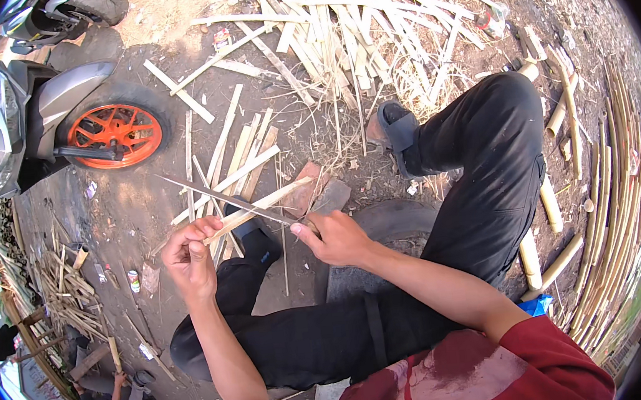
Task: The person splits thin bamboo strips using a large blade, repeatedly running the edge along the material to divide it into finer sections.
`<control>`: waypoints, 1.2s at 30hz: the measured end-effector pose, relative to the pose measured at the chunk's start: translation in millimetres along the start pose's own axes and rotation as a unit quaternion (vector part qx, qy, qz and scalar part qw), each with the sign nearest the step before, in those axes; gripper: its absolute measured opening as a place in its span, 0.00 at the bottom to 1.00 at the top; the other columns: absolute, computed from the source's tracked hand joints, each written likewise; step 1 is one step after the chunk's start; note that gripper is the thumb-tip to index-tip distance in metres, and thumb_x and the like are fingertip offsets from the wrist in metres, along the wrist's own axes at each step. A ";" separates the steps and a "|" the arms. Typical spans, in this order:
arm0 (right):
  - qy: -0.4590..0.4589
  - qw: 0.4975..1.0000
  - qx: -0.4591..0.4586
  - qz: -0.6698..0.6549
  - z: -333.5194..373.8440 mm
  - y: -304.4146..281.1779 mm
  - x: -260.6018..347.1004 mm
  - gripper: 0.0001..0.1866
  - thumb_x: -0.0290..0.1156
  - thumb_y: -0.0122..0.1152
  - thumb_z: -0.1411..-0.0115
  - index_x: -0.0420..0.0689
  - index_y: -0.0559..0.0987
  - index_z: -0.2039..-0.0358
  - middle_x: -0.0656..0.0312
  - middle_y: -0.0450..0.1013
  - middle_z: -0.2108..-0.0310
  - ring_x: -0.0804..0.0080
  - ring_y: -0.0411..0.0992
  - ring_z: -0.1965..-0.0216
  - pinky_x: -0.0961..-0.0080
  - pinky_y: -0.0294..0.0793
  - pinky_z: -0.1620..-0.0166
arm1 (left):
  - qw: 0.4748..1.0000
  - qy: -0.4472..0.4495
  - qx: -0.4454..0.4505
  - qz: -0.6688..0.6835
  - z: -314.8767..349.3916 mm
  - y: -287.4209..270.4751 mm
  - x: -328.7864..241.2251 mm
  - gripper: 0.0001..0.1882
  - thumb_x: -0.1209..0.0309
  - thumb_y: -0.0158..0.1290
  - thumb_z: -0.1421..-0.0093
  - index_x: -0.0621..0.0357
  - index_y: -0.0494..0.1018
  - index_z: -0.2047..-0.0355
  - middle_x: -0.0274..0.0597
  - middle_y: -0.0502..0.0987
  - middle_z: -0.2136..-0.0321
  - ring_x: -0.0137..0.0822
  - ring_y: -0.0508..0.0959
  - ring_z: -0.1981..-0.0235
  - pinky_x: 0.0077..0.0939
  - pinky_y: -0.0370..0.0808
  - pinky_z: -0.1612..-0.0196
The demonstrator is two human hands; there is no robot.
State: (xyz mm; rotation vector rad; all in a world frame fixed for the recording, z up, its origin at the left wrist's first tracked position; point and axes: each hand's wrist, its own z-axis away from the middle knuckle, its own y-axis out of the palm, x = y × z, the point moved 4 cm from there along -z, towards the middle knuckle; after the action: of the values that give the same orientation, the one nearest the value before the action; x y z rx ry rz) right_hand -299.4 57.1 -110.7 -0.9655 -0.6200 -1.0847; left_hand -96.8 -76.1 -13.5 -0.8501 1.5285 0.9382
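My right hand (329, 238) is wrapped round the handle of a long knife (228, 203), whose narrow blade points up and to the left. Between the fingertips of my left hand (192, 257) is the near end of a pale bamboo strip (277, 195). The strip slants up to the right, and the blade crosses over it, touching or very close to it. Below them, more split bamboo strips (243, 161) lie on the ground beside my left foot. Most of the knife's handle is hidden by my fingers.
A big heap of bamboo strips (349, 20) lies ahead. A motorcycle with an orange wheel (115, 136) stands at far left. Bricks (305, 188) lie near my feet. Long bamboo poles (608, 226) line the right side. Another person (116, 397) sits at lower left.
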 end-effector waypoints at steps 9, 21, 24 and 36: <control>0.123 0.992 0.007 0.020 -16.2 8.9 -54.0 0.38 0.60 0.43 0.30 0.32 0.82 0.65 0.33 0.78 0.68 0.34 0.77 0.59 0.45 0.76 0.54 | 0.998 -0.015 -0.057 -0.012 -0.6 -12.4 -0.8 0.19 0.57 0.63 0.37 0.63 0.74 0.64 0.43 0.76 0.65 0.44 0.78 0.59 0.47 0.73 0.46; 0.086 0.995 -0.030 0.046 -13.6 6.7 -51.9 0.37 0.58 0.42 0.29 0.31 0.83 0.62 0.34 0.79 0.66 0.34 0.78 0.58 0.45 0.76 0.53 | 0.998 -0.010 -0.043 -0.033 -7.0 -16.0 -1.0 0.17 0.59 0.59 0.34 0.62 0.72 0.62 0.41 0.75 0.62 0.42 0.79 0.55 0.43 0.78 0.42; 0.189 0.980 -0.008 0.055 -10.7 23.2 -101.3 0.38 0.58 0.39 0.29 0.32 0.84 0.59 0.34 0.79 0.62 0.37 0.78 0.54 0.48 0.77 0.50 | 0.997 -0.016 -0.068 -0.035 -7.3 -8.1 0.5 0.17 0.60 0.60 0.34 0.64 0.72 0.62 0.43 0.75 0.62 0.41 0.79 0.57 0.42 0.79 0.45; 0.002 0.997 -0.030 -0.069 -4.8 -7.8 -5.0 0.36 0.56 0.44 0.28 0.30 0.79 0.69 0.37 0.75 0.78 0.37 0.77 0.70 0.45 0.73 0.61 | 0.973 0.042 -0.116 -0.193 -6.8 -12.0 -7.7 0.16 0.63 0.59 0.32 0.67 0.78 0.58 0.47 0.80 0.61 0.42 0.83 0.57 0.38 0.82 0.50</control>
State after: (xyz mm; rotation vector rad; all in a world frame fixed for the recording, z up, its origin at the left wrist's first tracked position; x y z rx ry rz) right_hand -308.5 53.9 -114.4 -0.9831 -0.6625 -1.2333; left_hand -87.8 -87.2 -6.7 -1.3161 1.2717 0.8074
